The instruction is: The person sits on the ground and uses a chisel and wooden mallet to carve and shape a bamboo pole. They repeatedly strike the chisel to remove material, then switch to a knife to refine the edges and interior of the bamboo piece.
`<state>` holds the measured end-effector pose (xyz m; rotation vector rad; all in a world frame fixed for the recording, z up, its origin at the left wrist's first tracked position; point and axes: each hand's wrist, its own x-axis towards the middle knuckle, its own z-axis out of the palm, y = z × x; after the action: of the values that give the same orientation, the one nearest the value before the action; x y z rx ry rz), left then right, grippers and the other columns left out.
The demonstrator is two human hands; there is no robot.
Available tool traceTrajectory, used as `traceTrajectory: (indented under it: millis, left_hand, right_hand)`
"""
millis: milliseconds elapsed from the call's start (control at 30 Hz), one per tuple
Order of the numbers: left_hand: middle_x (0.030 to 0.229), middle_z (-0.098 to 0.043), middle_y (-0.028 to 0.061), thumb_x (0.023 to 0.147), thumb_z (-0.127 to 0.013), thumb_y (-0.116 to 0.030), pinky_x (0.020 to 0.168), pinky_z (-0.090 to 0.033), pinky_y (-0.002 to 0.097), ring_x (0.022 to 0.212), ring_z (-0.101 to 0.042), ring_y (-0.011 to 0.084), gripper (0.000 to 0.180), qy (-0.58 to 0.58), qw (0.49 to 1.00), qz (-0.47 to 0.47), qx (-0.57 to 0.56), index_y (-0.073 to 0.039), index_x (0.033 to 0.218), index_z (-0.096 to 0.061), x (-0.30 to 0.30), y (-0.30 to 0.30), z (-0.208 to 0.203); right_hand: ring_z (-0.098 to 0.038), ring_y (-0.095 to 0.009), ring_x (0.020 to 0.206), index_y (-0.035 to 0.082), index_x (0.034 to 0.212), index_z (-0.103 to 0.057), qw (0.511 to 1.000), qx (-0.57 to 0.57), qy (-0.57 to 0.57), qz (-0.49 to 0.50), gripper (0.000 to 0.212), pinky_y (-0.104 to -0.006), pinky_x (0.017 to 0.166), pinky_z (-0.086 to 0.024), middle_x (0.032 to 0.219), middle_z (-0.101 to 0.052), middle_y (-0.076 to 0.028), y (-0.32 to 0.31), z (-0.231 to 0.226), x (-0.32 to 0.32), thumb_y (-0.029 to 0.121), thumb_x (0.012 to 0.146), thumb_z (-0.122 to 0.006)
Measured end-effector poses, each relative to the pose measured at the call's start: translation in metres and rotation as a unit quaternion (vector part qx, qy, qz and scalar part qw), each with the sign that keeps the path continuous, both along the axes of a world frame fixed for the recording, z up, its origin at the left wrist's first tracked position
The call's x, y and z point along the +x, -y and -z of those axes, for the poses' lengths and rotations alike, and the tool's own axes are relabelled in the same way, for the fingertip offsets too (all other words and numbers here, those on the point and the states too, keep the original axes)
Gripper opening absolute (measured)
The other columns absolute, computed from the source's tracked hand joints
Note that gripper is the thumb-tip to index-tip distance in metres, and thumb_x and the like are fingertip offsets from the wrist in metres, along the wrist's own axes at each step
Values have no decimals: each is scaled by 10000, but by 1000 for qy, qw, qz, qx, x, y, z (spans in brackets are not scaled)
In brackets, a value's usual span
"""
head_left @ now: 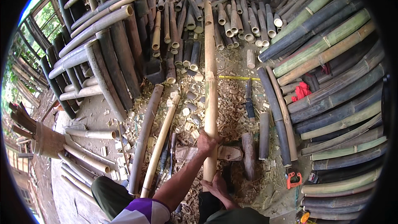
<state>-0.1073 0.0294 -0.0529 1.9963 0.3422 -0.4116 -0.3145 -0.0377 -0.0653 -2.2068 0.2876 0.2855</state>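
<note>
A long pale bamboo pole [210,99] runs away from me down the middle, its near end close to my knees. My left hand [207,143] is wrapped round it where it passes over a wooden block [230,153]. Closer to me, my right hand [217,186] grips the pole's near end; part of its fingers is hidden. Left of the block lie a chisel-like tool [172,151] and a dark-handled tool beside it. Further off on the right rests a knife-like blade with a dark wrapped handle [250,110].
Bamboo shavings [232,116] cover the ground. Cut bamboo tubes [248,29] lie at the back, and long poles [331,108] are stacked right. Bamboo frames [103,54] stand left, near a bucket [47,139]. An orange handle [293,179] and a yellow measuring tape [238,78] lie right of the pole.
</note>
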Motion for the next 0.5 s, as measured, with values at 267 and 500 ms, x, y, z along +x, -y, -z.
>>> traceTrajectory:
  millis: [267, 500]
  left_hand:
    - [1004, -684, 261, 687, -818, -312, 847, -552, 484, 931, -694, 400, 629, -2, 994, -19, 104, 19, 1103, -482, -9, 19, -34]
    - [1009, -686, 252, 701, -815, -282, 829, -553, 480, 920, -696, 392, 591, -11, 999, -19, 36, 21, 1104, -506, -4, 14, -31]
  right_hand:
    - [-678, -280, 959, -51, 1291, -455, 989, 142, -4, -27, 760, -381, 817, -560, 1055, -657, -200, 22, 22, -2, 309, 754, -855]
    - [-641, -218, 927, -42, 1278, -471, 954, 297, -50, 11, 679, -368, 797, -547, 1051, -628, -122, 24, 15, 5, 201, 758, -834]
